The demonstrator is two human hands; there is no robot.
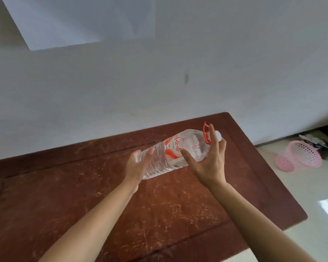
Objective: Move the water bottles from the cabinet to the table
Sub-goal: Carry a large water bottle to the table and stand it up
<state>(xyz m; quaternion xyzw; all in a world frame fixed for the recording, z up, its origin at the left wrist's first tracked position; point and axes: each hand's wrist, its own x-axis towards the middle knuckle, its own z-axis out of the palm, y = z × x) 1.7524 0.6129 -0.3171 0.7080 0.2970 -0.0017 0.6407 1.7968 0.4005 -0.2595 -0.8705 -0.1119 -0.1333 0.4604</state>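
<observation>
A large clear water bottle [178, 150] with a red-and-white label, a red carry handle and a white cap is tilted almost flat above the scratched brown wooden table [83, 195]. My left hand [136, 165] cups its base end from the left. My right hand [210, 159] is against the neck end, fingers spread, with fingertips by the red handle. The bottle's cap points to the right, away from me. No cabinet is in view.
A white wall rises right behind the table. To the right, on the pale tiled floor, a pink mesh basket [299, 156] lies on its side beside some dark clutter [322, 142]. The table's right edge runs diagonally near my right forearm.
</observation>
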